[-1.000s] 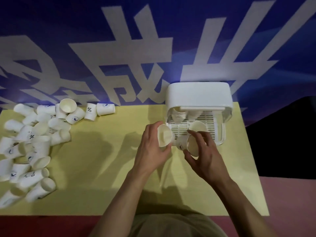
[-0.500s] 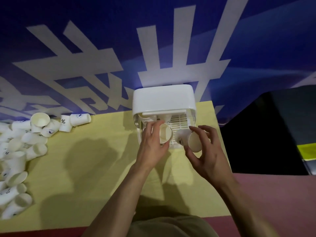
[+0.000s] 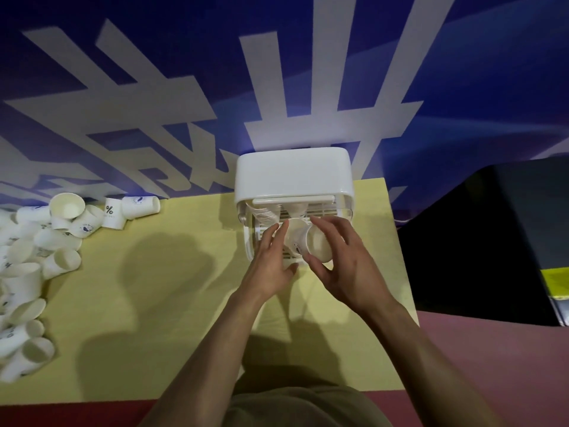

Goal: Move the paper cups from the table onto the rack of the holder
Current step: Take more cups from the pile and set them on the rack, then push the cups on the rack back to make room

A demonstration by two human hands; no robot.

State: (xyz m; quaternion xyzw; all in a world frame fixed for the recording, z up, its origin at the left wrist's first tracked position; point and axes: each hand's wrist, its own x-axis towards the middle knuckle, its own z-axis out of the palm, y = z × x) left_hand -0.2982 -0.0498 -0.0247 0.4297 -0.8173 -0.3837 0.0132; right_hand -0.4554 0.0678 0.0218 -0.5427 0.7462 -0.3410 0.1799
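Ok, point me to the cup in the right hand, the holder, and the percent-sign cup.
cup in right hand (image 3: 318, 245): head view, inner wall.
holder (image 3: 292, 174): head view, top cover.
percent-sign cup (image 3: 110, 212): head view, printed side.

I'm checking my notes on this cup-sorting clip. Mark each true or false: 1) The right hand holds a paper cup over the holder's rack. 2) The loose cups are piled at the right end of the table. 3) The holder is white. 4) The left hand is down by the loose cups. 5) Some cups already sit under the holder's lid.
1) True: the right hand grips a paper cup over the rack of the holder.
2) False: the pile of cups lies at the left end of the yellow table.
3) True.
4) False: the left hand is at the rack, beside the held cup.
5) True: cups under the lid are visible at the back.
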